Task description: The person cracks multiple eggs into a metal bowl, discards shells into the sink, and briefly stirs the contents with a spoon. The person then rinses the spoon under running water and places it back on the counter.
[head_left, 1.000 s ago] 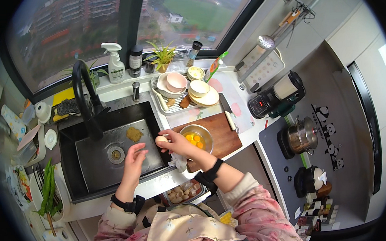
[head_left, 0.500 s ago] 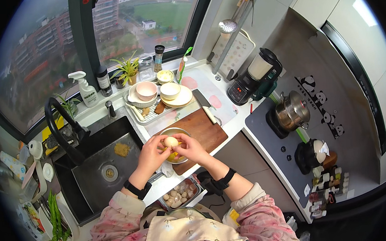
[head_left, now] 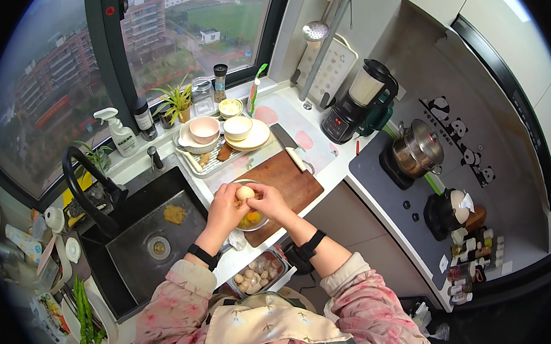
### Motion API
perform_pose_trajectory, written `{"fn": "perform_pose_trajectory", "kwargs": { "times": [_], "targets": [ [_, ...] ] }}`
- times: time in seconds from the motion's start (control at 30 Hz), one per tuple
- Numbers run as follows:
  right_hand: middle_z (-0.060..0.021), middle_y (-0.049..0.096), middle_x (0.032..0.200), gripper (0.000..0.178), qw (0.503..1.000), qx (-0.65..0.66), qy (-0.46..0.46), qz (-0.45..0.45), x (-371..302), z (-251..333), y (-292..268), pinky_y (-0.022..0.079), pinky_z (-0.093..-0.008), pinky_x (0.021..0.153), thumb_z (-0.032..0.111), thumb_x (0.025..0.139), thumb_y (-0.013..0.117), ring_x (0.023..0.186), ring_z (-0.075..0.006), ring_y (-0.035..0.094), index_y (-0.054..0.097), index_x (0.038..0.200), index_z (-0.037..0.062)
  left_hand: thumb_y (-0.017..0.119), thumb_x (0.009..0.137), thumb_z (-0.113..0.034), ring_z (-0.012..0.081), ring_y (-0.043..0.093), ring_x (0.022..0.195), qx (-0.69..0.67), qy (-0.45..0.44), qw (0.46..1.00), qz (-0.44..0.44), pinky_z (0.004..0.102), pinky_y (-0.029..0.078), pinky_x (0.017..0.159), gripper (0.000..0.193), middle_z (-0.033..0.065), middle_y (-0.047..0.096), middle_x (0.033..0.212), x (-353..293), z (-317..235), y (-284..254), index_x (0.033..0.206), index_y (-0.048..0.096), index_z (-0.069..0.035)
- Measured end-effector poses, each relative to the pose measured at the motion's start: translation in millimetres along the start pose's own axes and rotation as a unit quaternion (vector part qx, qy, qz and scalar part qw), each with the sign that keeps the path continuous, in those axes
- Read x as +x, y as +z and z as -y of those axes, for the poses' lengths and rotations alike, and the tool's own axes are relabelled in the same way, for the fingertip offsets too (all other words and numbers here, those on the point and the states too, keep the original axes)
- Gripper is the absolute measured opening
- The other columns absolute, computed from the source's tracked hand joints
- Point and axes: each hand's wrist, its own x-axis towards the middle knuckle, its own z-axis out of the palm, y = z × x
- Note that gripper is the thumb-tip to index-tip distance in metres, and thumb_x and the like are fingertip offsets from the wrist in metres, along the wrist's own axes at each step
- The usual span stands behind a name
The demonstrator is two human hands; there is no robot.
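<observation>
Pinching an egg (head_left: 245, 192) between the fingers of left hand (head_left: 225, 209) and right hand (head_left: 269, 202), over the metal bowl (head_left: 261, 226), with yolks (head_left: 252, 218) visible toward six o'clock. Cannot make out any crack in the shell. Best held low and level, with even thumb pressure to avoid dropping fragments. Better not to drift toward the wooden chopping board (head_left: 289, 187) at three o'clock or the black sink (head_left: 133, 236) at eight o'clock.

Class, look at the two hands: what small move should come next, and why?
Probably ease the shell apart: the left hand and right hand together hold one egg above the metal bowl, which contains yolks. Whether the egg is cracked is unclear.
</observation>
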Motion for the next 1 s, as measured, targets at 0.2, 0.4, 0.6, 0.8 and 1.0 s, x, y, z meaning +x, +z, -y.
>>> {"fn": "perform_pose_trajectory", "kwargs": {
  "times": [0.2,0.4,0.6,0.8,1.0],
  "targets": [
    [-0.0079,0.073,0.113,0.049,0.999,0.029,-0.007,0.013,9.5,-16.0,-4.9,0.057,-0.0252,0.084,0.006,0.089,0.068,0.097,-0.0126,0.071,0.059,0.137,-0.0027,0.081,0.077,-0.009,0.0338,0.067,0.092,0.022,0.021,0.999,-0.02,0.0383,0.06,0.077,0.04,0.0142,0.061,0.106,0.9,-0.7,7.0,0.112,0.062,-0.003],
    [-0.0071,0.074,0.111,0.043,1.0,-0.004,-0.018,-0.006,11.2,-24.1,-6.0,0.057,-0.0249,0.084,0.006,0.091,0.067,0.097,-0.0121,0.071,0.063,0.133,-0.0024,0.08,0.077,-0.014,0.0388,0.062,0.102,-0.01,-0.025,1.0,0.016,0.0458,0.055,0.085,0.043,0.0153,0.061,0.11,0.6,3.3,12.2,0.115,0.061,-0.006],
    [-0.0066,0.074,0.11,0.042,1.0,0.019,0.003,-0.01,13.2,-29.9,-5.9,0.058,-0.0248,0.082,0.006,0.09,0.068,0.097,-0.0107,0.07,0.064,0.132,-0.002,0.08,0.077,-0.013,0.0378,0.062,0.102,-0.018,-0.035,0.999,0.019,0.045,0.055,0.085,0.04,0.0149,0.061,0.109,-1.2,4.2,15.7,0.113,0.062,-0.006],
    [-0.0066,0.075,0.108,0.046,1.0,0.013,-0.003,-0.021,9.7,-30.5,-5.3,0.059,-0.0252,0.08,0.008,0.088,0.07,0.095,-0.0105,0.07,0.064,0.132,-0.003,0.082,0.074,-0.007,0.0305,0.068,0.091,-0.005,-0.011,1.0,0.0,0.0361,0.06,0.077,0.043,0.013,0.061,0.106,-3.1,1.7,17.2,0.113,0.063,-0.003],
    [-0.0072,0.075,0.103,0.047,0.999,-0.003,0.04,-0.019,3.6,-26.4,-6.8,0.058,-0.0254,0.072,0.009,0.087,0.07,0.087,-0.0114,0.072,0.064,0.133,-0.0021,0.077,0.078,-0.009,0.036,0.065,0.095,-0.029,-0.042,0.999,0.007,0.0427,0.057,0.079,0.036,0.0146,0.063,0.105,-1.1,8.6,14.9,0.112,0.064,-0.006]
  ]
}}
